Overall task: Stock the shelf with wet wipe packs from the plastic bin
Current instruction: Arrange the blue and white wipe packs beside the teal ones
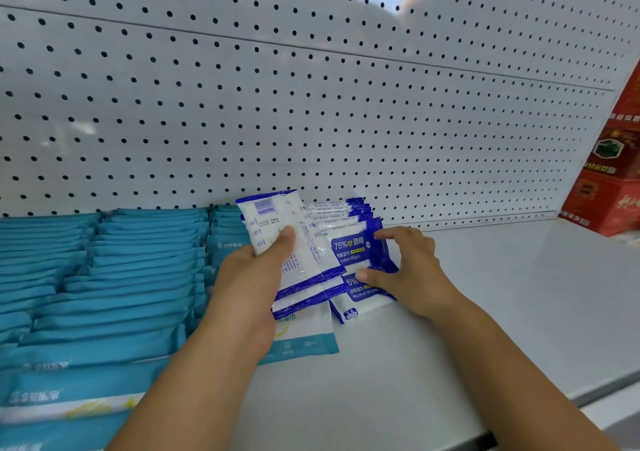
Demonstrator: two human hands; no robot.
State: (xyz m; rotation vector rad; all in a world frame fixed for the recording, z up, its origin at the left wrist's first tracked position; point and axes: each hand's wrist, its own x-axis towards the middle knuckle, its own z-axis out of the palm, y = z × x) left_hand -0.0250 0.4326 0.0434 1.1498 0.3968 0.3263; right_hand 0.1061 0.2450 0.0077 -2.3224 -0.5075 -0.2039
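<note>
- At the middle of the white shelf [485, 294], two bare hands meet over a cluster of white-and-blue alcohol wipe packs.
- Left hand [252, 277]: grips a small stack of packs [272, 215], back face up (a barcode shows). The thumb presses on top, and the other fingers are hidden beneath.
- Right hand [412, 270]: lies at 3 o'clock of the stack. The index finger and thumb are spread and curled, pinching the front pack [349, 248] (marked "75%" and "Alcohol Wipes") between its upper right corner and lower edge.
- Standing row of packs [346, 209]: fans out at 12 o'clock of the front pack, near the pegboard panel [311, 104]. Whether it touches the panel cannot be told.
- Lower pack [360, 300]: lies at 6 o'clock of the front pack, just under the right thumb.
- Teal packs [121, 260]: fill dense rows at 9 o'clock of the hands. One flat teal pack [304, 339] lies under the left wrist.
- Red cartons [613, 173]: stand at 3 o'clock, well apart, at the shelf's far end.
</note>
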